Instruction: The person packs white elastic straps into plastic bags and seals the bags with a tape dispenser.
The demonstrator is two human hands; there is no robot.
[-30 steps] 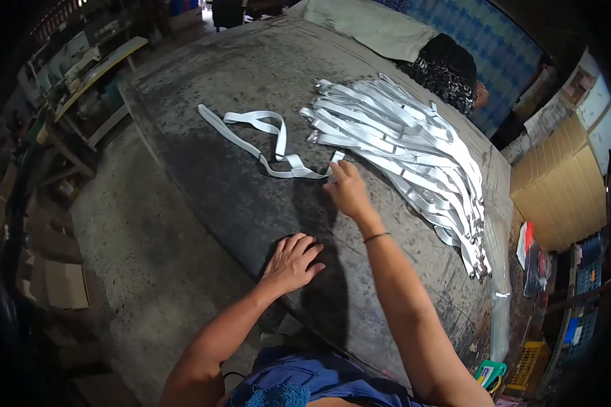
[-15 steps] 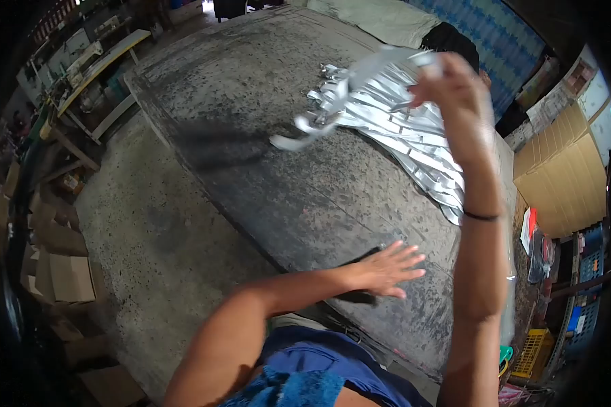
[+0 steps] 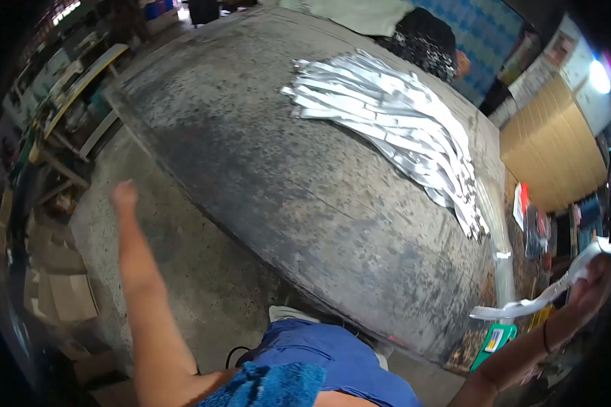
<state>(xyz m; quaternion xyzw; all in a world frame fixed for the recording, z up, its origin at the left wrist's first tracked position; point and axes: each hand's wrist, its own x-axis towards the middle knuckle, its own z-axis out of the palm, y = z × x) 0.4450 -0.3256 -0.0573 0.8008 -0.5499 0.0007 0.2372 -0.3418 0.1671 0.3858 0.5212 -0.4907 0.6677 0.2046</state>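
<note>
My right hand [image 3: 589, 288] is at the far right, past the table's corner, closed around a silver strip [image 3: 512, 311]. The strip curves from the hand down to the left, its free end hanging near the table's corner. A spread bundle of similar silver strips [image 3: 387, 112] lies on the worn grey table [image 3: 305, 183], out of reach of both hands. On the far left, my left hand [image 3: 124, 197] is held out over the concrete floor, touching nothing that I can see. Its fingers are too blurred and turned away to make out.
A clear plastic roll or sheet [image 3: 501, 271] runs along the table's right edge. Beside the corner is a green object with a label [image 3: 494, 346]. A large cardboard sheet [image 3: 553, 146] leans at right; cardboard boxes [image 3: 64, 295] stand lower left. Dark glittery fabric [image 3: 424, 44] is at the back.
My right hand has moved from above the bundle to the far right, carrying the strip. My left hand has swung from over the table's front edge out to the left. The view has shifted slightly.
</note>
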